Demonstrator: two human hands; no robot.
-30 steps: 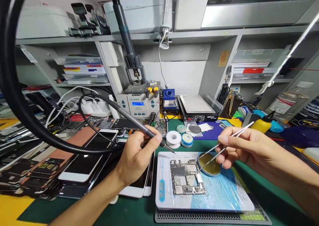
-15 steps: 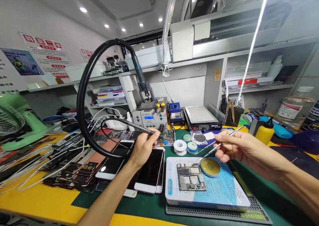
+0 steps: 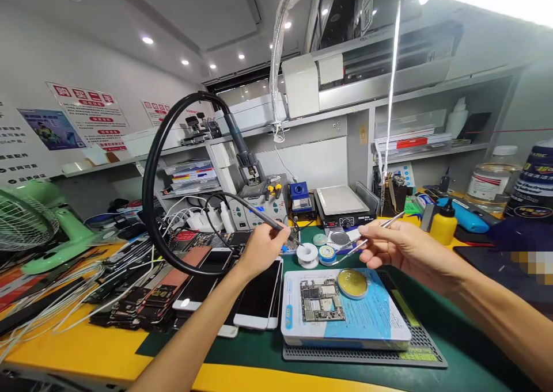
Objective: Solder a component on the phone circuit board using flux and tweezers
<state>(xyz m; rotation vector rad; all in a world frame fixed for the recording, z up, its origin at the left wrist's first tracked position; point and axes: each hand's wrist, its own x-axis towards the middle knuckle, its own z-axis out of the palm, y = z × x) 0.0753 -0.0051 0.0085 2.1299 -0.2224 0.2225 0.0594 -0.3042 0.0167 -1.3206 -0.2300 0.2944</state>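
Note:
My left hand (image 3: 264,248) is closed around the dark handle of a soldering iron (image 3: 273,224), its cable looping back to the left. The iron's tip end points towards a white solder spool (image 3: 307,255); whether they touch I cannot tell. In my right hand (image 3: 389,245) is a pair of metal tweezers (image 3: 358,246), tips pointing down and left beside a small blue-and-white tin (image 3: 327,255). Below the hands, a phone circuit board (image 3: 322,301) lies flat on a white-and-blue box (image 3: 371,317). A round dish of yellowish paste (image 3: 352,282) rests beside the board.
White-framed phones (image 3: 257,297) and stacked phone parts (image 3: 142,300) lie left of the box. A thick black hose (image 3: 149,179) arches from the hot-air station (image 3: 263,205). Behind stands a heating plate (image 3: 343,201). A yellow bottle (image 3: 443,224) stands at right.
The view has shifted. The tweezers have moved up and left, off the paste dish's edge. My left hand has brought the soldering iron right, closer to the solder spool.

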